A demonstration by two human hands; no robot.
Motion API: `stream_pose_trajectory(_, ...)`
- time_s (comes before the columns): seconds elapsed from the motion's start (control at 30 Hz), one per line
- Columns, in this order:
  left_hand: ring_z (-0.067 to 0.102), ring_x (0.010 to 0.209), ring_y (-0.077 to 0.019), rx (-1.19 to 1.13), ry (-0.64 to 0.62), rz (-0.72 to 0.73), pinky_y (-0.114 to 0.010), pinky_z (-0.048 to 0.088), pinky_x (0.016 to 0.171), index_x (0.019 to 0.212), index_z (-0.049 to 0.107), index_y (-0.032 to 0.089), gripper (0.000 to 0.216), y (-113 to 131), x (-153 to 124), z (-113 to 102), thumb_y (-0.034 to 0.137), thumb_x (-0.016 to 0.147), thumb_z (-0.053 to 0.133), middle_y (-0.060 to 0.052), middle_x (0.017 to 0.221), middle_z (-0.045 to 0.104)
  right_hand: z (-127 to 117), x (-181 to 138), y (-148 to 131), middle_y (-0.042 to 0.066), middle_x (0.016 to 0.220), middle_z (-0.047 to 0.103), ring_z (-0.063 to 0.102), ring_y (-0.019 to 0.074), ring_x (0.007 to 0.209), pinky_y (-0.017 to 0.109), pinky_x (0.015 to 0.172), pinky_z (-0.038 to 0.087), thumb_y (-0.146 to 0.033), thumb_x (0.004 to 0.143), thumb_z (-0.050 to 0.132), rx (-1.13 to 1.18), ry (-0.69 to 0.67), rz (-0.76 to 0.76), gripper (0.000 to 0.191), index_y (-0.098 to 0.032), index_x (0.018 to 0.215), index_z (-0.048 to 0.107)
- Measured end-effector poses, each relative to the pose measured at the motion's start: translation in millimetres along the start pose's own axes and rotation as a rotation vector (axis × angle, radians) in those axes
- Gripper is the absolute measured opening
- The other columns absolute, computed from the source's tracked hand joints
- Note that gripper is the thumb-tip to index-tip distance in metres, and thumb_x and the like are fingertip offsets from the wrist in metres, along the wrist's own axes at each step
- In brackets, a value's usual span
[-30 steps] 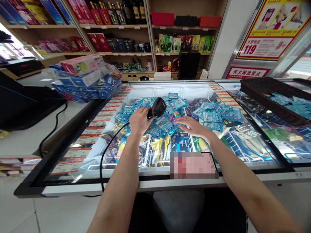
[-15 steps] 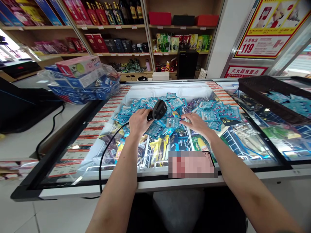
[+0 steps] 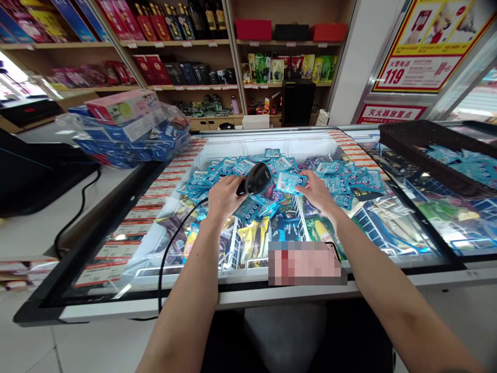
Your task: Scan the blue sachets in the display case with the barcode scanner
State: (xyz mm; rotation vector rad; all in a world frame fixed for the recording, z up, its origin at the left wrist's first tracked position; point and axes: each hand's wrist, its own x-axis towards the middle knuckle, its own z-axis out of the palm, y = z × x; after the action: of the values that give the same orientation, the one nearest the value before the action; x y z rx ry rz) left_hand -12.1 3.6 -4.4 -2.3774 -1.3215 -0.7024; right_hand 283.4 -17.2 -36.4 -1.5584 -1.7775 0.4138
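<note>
My left hand (image 3: 225, 197) is closed around the handle of a black barcode scanner (image 3: 258, 178), its head pointing right and its cable trailing down past the front edge. Between the fingertips of my right hand (image 3: 315, 192) is a small blue packet (image 3: 289, 182), raised above the glass just right of the scanner head. Its pale printed side faces up. Beneath both hands, many like blue packets lie heaped on the glass lid; one pile (image 3: 233, 168) spreads to the left and back, another (image 3: 341, 178) lies right of my right hand.
The glass-topped freezer (image 3: 155, 305) holds wrapped goods in wire baskets. A phone (image 3: 306, 264), partly blurred, lies at its front edge. At right stands a dark tray (image 3: 411, 150) with more blue packets; at left, plastic-wrapped boxes (image 3: 124, 132). Stocked shelves (image 3: 182, 88) stand behind.
My right hand has taken hold of a blue packet and lifted it off the heap. The scanner head has shifted slightly right and down.
</note>
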Motion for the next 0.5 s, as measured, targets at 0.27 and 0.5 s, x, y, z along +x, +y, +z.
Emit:
stream_pose_trajectory(0.27, 0.059, 0.094, -0.0221, -0.054, -0.062, 0.026, -0.03, 0.042, 0.07, 0.111, 0.06, 0.022, 0.034, 5, 2, -2, 0.035, 0.079, 0.056, -0.005, 0.099, 0.066, 0, 9, 13, 0.004, 0.081, 0.062, 0.06, 0.0222, 0.071, 0.04, 0.071, 0.05, -0.036, 0.08, 0.05, 0.039, 0.224, 0.056, 0.033, -0.023, 0.11, 0.048)
stream_pose_trajectory(0.5, 0.059, 0.097, -0.0222, -0.089, -0.12, 0.029, -0.029, 0.044, 0.07, 0.113, 0.059, 0.023, 0.036, 11, 3, -4, 0.036, 0.079, 0.056, -0.006, 0.102, 0.066, 2, 13, 25, 0.006, 0.086, 0.063, 0.063, 0.0218, 0.07, 0.039, 0.065, 0.054, -0.041, 0.078, 0.051, 0.184, 0.26, 0.135, 0.043, -0.02, 0.116, 0.044)
